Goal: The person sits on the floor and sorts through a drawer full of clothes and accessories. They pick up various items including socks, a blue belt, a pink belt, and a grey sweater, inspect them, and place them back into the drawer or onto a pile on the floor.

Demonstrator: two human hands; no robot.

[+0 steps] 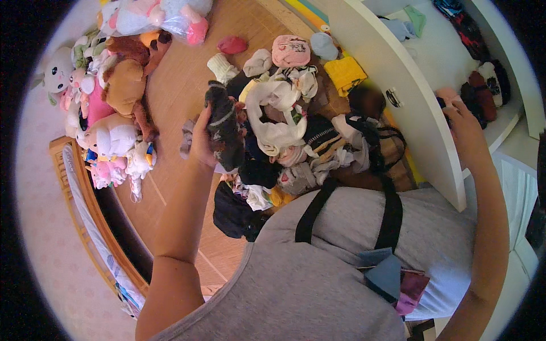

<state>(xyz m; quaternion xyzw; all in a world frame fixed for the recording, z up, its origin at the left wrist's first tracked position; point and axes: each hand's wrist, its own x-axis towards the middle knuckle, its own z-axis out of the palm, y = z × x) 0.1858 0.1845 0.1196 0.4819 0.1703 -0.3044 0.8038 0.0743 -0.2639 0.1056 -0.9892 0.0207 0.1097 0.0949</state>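
My left hand (200,141) is closed on a dark grey-green bundle of cloth (226,129), held upright at the left side of a loose heap of clothes (278,116). Whether the bundle is socks or another garment, I cannot tell. My right hand (462,122) reaches over the white front (406,74) of an open drawer. Its bent fingers press down beside a small pink bundle (449,95) inside. The fingertips are partly hidden, and what they grip is unclear. Rolled dark bundles (482,98) stand close to that hand along the drawer's side.
A yellow folded cloth (345,75), a pink rolled bundle (290,51) and a light blue one (324,45) lie at the heap's far side. Stuffed toys (122,88) line the left wall. Pale blue and green cloths (415,21) lie farther back in the drawer.
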